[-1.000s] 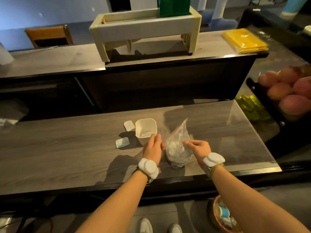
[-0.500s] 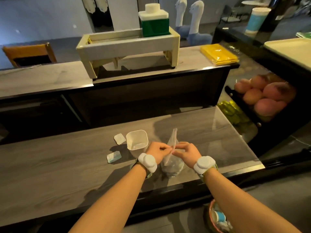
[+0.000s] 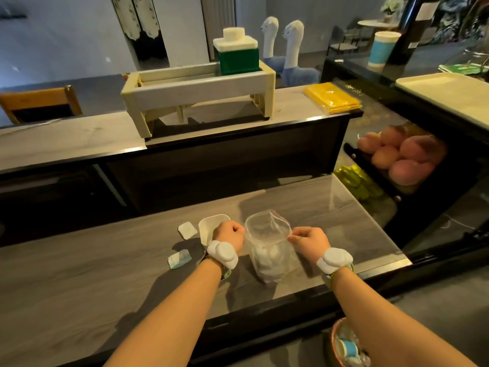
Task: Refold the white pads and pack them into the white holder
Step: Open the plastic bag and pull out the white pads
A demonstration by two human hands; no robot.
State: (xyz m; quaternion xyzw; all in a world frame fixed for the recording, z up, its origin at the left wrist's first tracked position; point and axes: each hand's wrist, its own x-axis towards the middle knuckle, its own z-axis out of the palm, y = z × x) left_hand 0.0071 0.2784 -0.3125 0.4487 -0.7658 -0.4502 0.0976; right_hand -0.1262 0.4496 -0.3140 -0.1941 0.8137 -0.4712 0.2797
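White pads (image 3: pixel 267 256) sat bunched at the bottom of a clear zip bag (image 3: pixel 266 242) that stood on the desk (image 3: pixel 92 282), directly in front of the person. The left hand (image 3: pixel 229 233) pinched the bag's rim at its 9 o'clock side, fingers curled onto the plastic; the right hand (image 3: pixel 309 241) pinched the rim at 3 o'clock in the same way. Between them the mouth was spread into a wide round opening.

Just beside the left hand, toward 10 o'clock of the bag, stood the white holder (image 3: pixel 209 227), open side up; its inside was partly hidden by the hand, so I could not tell whether anything was in it. Two loose pads lay on the desk beyond it: a flat white square (image 3: pixel 188 230) at 9 o'clock of the holder and a crumpled pale one (image 3: pixel 180 259) nearer the desk's front edge.

By my reading, the step in hand was opening the bag to get at the pads; refolding and packing were not yet begun. The next move would call for one hand to keep the limp rim open while the other reached in, since the thin bag would likely collapse or tip if both let go.
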